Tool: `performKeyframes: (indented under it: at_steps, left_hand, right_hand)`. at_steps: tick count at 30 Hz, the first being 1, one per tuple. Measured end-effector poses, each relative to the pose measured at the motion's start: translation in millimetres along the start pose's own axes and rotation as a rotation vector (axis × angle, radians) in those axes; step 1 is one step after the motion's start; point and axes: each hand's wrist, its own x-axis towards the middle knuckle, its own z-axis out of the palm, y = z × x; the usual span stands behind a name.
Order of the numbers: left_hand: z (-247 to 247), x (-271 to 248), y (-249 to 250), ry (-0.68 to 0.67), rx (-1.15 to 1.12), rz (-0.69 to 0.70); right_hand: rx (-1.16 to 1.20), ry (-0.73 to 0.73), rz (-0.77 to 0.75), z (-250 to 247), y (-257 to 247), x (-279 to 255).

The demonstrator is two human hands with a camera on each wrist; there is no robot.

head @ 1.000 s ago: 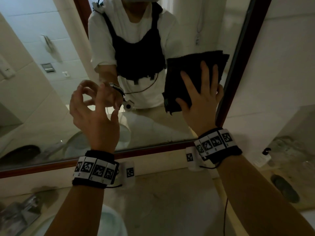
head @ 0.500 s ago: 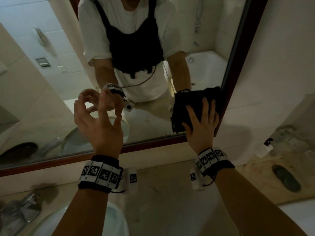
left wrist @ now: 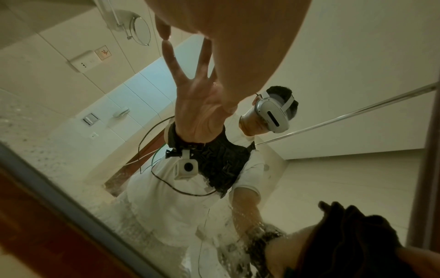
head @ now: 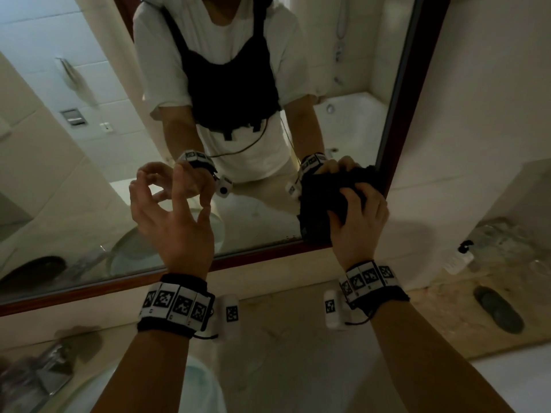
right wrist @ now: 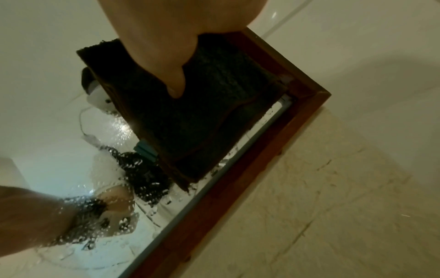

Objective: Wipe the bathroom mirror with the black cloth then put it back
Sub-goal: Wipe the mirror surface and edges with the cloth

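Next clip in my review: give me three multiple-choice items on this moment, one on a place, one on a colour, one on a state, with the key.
1. Where on the wood-framed bathroom mirror is the folded black cloth?
A. top left corner
B. bottom right corner
C. centre

2. What colour is the mirror frame?
A. white
B. chrome
C. reddish brown

3. What is the left hand doing?
A. holding nothing
B. gripping the cloth
C. pressing the glass

Key:
1 B, the cloth lies where both frame edges meet.
2 C, the right wrist view shows it.
3 A, only the right hand holds the cloth.

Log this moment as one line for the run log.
stage: wiping | right hand: grips black cloth at mirror lower right corner | left hand: free
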Motion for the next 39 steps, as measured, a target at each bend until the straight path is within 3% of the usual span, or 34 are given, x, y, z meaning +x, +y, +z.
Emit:
performKeyframes:
  at_steps: [5, 10, 13, 18, 22, 32, 39]
  left_hand:
    - [-1, 0, -1, 0.003, 0.036, 0.01]
    - [1, -2, -1, -0.003, 0.038, 0.017]
    - [1, -3, -2, -0.002, 0.04, 0.028]
    - [3, -3, -2, 0.004, 0.015, 0.025]
    - [2, -3, -2, 0.013, 0.043, 0.022]
    - [2, -3, 1, -0.007, 0.057, 0.023]
    - [2, -3, -1, -0.012, 0.057, 0.031]
  right_hand:
    - [0.015, -0.007, 0.123, -5, 0, 5]
    - [0.203, -0.133, 0.516, -7, -1, 5]
    - [0.316, -0.164, 0.611, -5, -2, 1]
    - [0.4, -0.189, 0.63, 3, -13, -9]
    - [0.326, -0.259, 0.551, 16, -28, -23]
    - [0.305, -0.338, 0.546, 21, -26, -27]
    - [0.242, -0.229, 0.428, 10, -15, -21]
